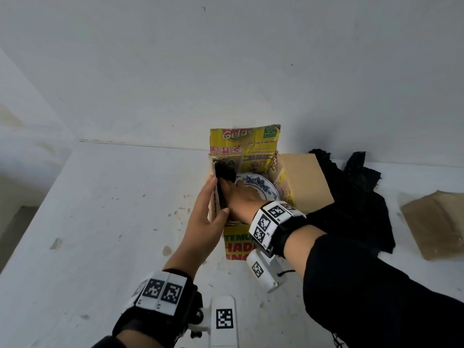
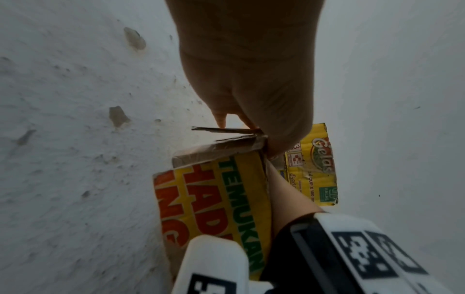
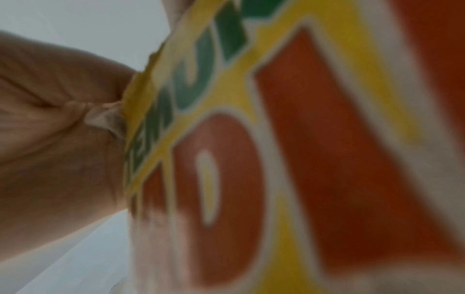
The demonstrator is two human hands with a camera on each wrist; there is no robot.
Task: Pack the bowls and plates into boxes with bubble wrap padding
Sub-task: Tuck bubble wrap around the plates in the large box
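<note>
Head view shows the blue-patterned plate (image 1: 261, 187), brittle and best held by its rim, inside the yellow box (image 1: 244, 144), where the right hand (image 1: 241, 194) pushes soft black padding (image 1: 224, 177); its grip is hidden. Left wrist view shows the left hand (image 2: 251, 79) pinching the thin, bendy box wall (image 2: 226, 131); right wrist view is blurred box print

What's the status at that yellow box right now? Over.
Left hand grips the yellow box wall. Right hand inside, on black padding beside the plate. Nothing in the way.

Wide bare tabletop (image 1: 105, 209) to the left of the yellow carton (image 1: 237, 243), free for passage. To its right, crowded: brown flap (image 1: 305, 182), black wrap (image 1: 356, 197), flat cardboard piece (image 1: 437, 224). Inside (already tight), plate (image 1: 261, 187) plus right hand (image 1: 241, 197); left hand (image 1: 206, 219) on the left wall.
</note>
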